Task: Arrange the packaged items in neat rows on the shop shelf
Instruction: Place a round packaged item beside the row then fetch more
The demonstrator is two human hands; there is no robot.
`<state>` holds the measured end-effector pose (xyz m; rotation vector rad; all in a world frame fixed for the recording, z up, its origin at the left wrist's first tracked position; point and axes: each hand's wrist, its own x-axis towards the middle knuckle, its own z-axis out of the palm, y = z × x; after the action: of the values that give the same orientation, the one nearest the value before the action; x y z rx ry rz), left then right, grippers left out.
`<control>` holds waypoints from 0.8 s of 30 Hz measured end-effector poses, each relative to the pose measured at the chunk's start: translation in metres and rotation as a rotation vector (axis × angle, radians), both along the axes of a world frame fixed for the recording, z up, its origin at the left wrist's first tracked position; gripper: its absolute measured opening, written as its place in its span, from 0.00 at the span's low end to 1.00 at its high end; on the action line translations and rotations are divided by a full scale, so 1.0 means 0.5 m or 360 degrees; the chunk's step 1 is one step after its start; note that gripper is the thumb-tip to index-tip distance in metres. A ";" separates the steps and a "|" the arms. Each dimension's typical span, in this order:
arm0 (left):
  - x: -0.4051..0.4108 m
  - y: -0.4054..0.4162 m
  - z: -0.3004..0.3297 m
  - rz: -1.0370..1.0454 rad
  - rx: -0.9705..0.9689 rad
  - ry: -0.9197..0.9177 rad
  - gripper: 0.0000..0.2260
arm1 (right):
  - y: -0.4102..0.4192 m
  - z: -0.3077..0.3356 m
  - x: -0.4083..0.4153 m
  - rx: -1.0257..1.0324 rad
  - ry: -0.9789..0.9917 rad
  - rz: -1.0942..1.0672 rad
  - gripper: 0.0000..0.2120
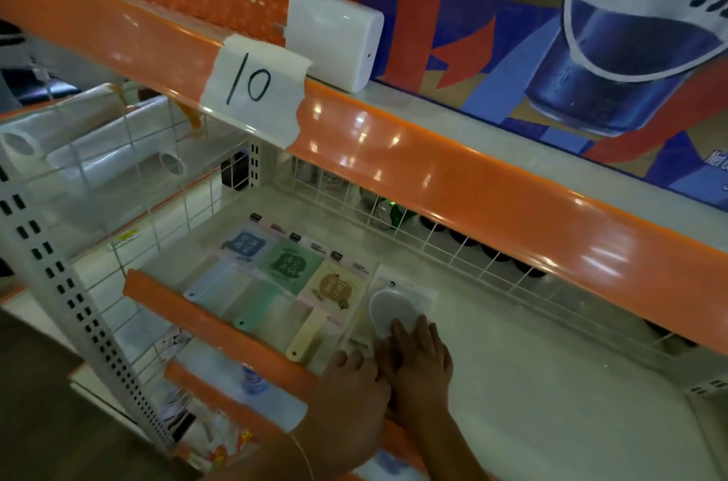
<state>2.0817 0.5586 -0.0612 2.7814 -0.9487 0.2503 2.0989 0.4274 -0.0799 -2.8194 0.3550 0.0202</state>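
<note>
While both hands press on it, the white pack point(398, 307) lies flat on the pale shelf point(532, 382), last on the right in a row with the blue pack point(240, 252), green pack point(283, 271) and yellow pack point(327, 303). It looks light and thin: glossy film over a card back, with a domed round white piece in the middle. I'd guess it slides easily and the film is slippery, so the flat card edges are the place to hold or nudge it. The left hand point(350, 378) rests at its near corner; whether that grip is closed on the edge I cannot tell. The right hand point(417, 358) lies flat on top, fingers straight, grasping nothing. Behind runs a white wire fence point(453, 244), above it a glossy orange lip point(472, 181) with a taped label point(252, 94).
</note>
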 end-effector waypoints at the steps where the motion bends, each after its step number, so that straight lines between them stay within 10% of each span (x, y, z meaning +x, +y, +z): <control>1: -0.002 0.000 -0.001 -0.0003 -0.0019 -0.0001 0.09 | -0.001 -0.001 0.000 0.0018 -0.0021 0.0007 0.41; 13: -0.015 0.008 0.006 -0.0006 0.0087 0.0062 0.10 | 0.006 0.012 0.004 0.0043 -0.0016 0.0002 0.42; 24: -0.038 -0.059 0.041 -0.0297 0.0098 0.0088 0.13 | -0.128 0.047 -0.039 0.0542 -0.0850 -0.0328 0.14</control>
<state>2.0628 0.5291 -0.0407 2.7143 -1.2121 0.1179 2.0792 0.3634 -0.0564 -2.3225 0.4577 -0.6380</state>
